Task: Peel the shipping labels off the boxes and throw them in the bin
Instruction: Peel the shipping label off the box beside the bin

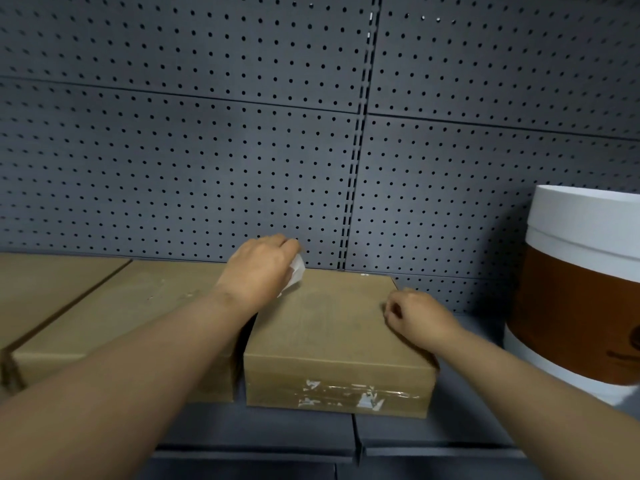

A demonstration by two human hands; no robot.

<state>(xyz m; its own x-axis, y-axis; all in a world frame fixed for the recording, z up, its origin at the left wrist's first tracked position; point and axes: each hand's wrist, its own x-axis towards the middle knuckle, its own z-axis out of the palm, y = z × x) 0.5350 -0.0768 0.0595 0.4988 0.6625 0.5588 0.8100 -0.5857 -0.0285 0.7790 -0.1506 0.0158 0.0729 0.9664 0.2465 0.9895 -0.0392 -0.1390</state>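
A brown cardboard box (332,327) sits on the dark shelf in front of me, with torn tape remnants (349,393) on its front face. My left hand (259,271) is over the box's far left corner and grips a crumpled white label (296,273), which lifts off the box top. My right hand (415,315) rests on the box's right edge with its fingers curled against the cardboard. No bin is clearly identifiable.
Two more flat cardboard boxes (114,306) lie to the left on the shelf (450,427). A white and brown round container (581,292) stands at the right. A grey pegboard wall (311,133) closes the back.
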